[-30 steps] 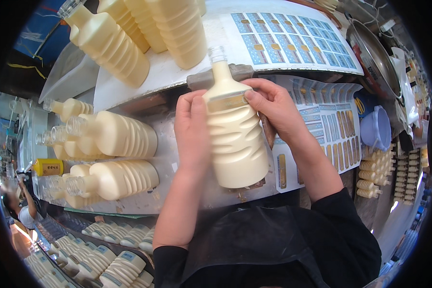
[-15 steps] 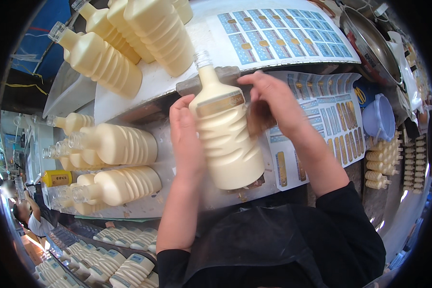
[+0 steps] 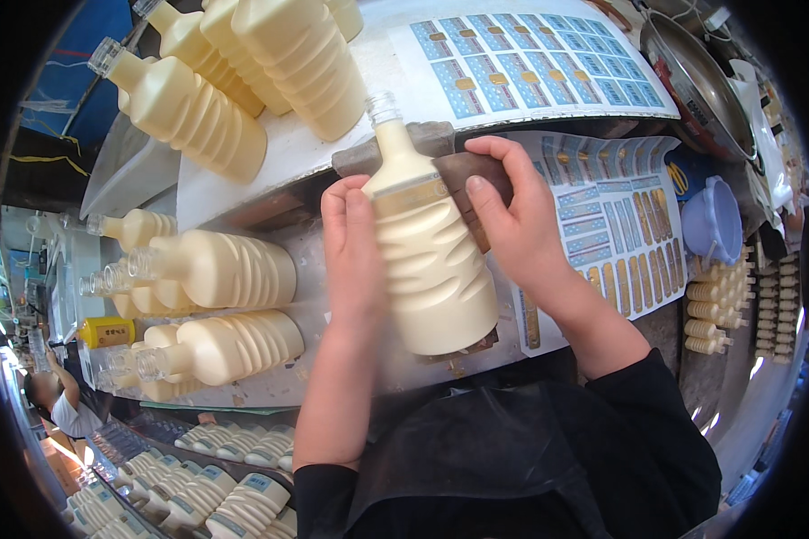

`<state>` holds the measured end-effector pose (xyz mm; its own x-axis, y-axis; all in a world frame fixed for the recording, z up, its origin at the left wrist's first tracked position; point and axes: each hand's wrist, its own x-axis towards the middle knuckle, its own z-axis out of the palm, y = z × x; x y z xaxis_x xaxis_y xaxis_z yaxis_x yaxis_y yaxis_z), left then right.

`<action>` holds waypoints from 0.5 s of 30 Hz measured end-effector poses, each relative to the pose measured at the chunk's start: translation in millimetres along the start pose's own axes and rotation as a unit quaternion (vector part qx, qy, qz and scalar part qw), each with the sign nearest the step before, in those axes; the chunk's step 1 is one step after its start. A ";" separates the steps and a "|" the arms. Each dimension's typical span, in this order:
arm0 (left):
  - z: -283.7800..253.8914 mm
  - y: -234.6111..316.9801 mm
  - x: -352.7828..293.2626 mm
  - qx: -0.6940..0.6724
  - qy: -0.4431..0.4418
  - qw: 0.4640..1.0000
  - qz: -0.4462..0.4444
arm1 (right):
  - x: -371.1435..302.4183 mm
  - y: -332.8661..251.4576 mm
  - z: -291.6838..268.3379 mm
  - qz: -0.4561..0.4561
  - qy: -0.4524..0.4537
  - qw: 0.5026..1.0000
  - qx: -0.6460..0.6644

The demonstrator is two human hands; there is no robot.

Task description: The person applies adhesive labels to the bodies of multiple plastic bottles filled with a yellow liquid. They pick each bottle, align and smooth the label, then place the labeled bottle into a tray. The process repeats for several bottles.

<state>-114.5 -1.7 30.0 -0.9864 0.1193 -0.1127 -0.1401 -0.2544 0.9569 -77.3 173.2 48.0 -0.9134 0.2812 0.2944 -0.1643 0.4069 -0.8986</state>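
A cream, ribbed bottle (image 3: 436,287) with a clear threaded neck lies in front of me, its neck pointing away. Across its shoulder runs a gold label strip (image 3: 407,196). My left hand (image 3: 352,256) is closed against the bottle's left side, fingertips at the shoulder. Thumb and fingers of my right hand (image 3: 528,238) grip a flat dark-brown piece (image 3: 484,171), whose edge lies over the right end of the label. Its material I cannot make out. The bottle's neck rests over a grey block (image 3: 358,162).
Cream bottles stand on the white ledge (image 3: 288,157), and more lie at left (image 3: 238,269). Label sheets (image 3: 517,67) spread at the far right, with another sheet (image 3: 602,242) below. A lavender bucket (image 3: 712,223) is at right. Labelled bottles (image 3: 243,503) fill the lower left. Another person (image 3: 67,404) is beyond.
My right hand has turned and now shows the brown piece, which has come onto the label's right end. My left hand stays at the bottle's side.
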 end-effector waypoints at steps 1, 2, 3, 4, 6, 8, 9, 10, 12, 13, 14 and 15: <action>3.2 2.1 -1.8 -0.024 0.002 1.000 -0.010 | 2.3 3.0 -3.1 -0.008 0.002 1.000 -0.009; 6.5 2.5 -2.9 -0.024 0.014 1.000 -0.005 | 4.3 1.9 -3.9 -0.017 0.005 1.000 -0.017; 9.9 2.6 -3.8 -0.025 0.027 0.999 0.001 | 6.1 -4.0 -5.3 -0.005 0.014 1.000 -0.020; 11.8 1.9 -3.7 -0.026 0.038 0.999 0.006 | 5.0 -7.8 -5.3 -0.050 0.011 0.997 -0.055; 8.2 -0.6 -3.6 -0.042 0.028 0.999 0.000 | -2.7 -15.0 -3.7 -0.139 0.005 0.982 -0.124; 6.5 -0.3 -4.8 -0.076 0.033 0.996 -0.012 | -1.3 -19.2 2.4 -0.335 -0.028 0.935 -0.113; 8.4 2.4 -6.0 -0.102 0.042 0.994 -0.021 | -3.4 -28.7 0.4 -0.325 -0.069 0.937 -0.110; 9.4 4.6 -7.8 -0.128 0.051 0.990 -0.029 | -6.4 -37.8 -1.0 -0.315 -0.110 0.937 -0.106; 9.4 4.9 -9.8 -0.159 0.057 0.985 -0.044 | 5.2 -32.7 -2.8 -0.331 -0.038 0.934 -0.129; 9.1 4.2 -10.1 -0.175 0.055 0.982 -0.050 | 9.9 -31.7 -3.6 -0.338 -0.001 0.930 -0.142; 9.2 3.7 -10.5 -0.191 0.054 0.978 -0.056 | 9.2 -30.8 0.6 -0.366 -0.010 0.920 -0.143; 10.8 5.2 -10.9 -0.203 0.061 0.975 -0.061 | 6.9 -28.5 7.5 -0.393 -0.018 0.908 -0.144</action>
<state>-103.6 6.0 39.1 -0.9595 0.0648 -0.2741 -0.2558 -0.6074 0.7520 -81.7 157.1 73.2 -0.5693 -0.2212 0.7918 -0.6708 0.6818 -0.2919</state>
